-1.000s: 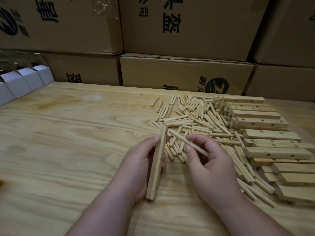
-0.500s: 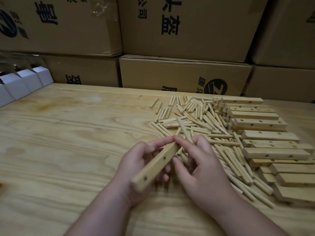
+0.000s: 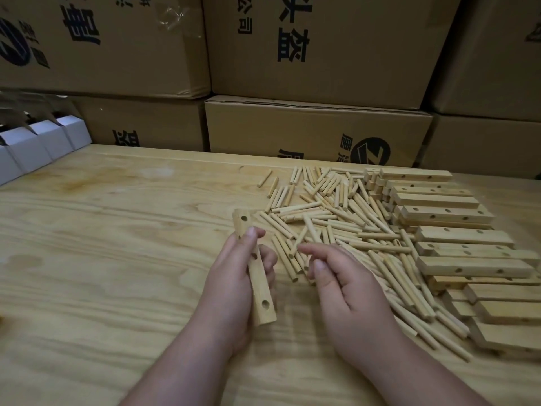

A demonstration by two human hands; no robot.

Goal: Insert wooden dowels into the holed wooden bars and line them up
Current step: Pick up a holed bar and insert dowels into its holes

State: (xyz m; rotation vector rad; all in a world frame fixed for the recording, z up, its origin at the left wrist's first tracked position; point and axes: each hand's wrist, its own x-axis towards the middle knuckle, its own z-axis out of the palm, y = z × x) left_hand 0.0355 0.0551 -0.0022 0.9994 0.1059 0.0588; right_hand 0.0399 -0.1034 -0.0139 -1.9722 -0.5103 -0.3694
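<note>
Holed pale wooden bar (image 3: 254,273) is upright in our left hand (image 3: 234,291), fingers clamped round its middle; right hand (image 3: 348,291) hangs loosely curled, empty, over the pale wooden dowel pile (image 3: 336,230) on the plywood tabletop (image 3: 102,244). Next: pick one dowel, aim at a hole. Middle hole partly hidden by fingers

A pale plywood tabletop (image 3: 117,259) fills the foreground; stacked brown cardboard cartons (image 3: 322,54) wall twelve o'clock, small white paper boxes (image 3: 44,145) at ten.
</note>
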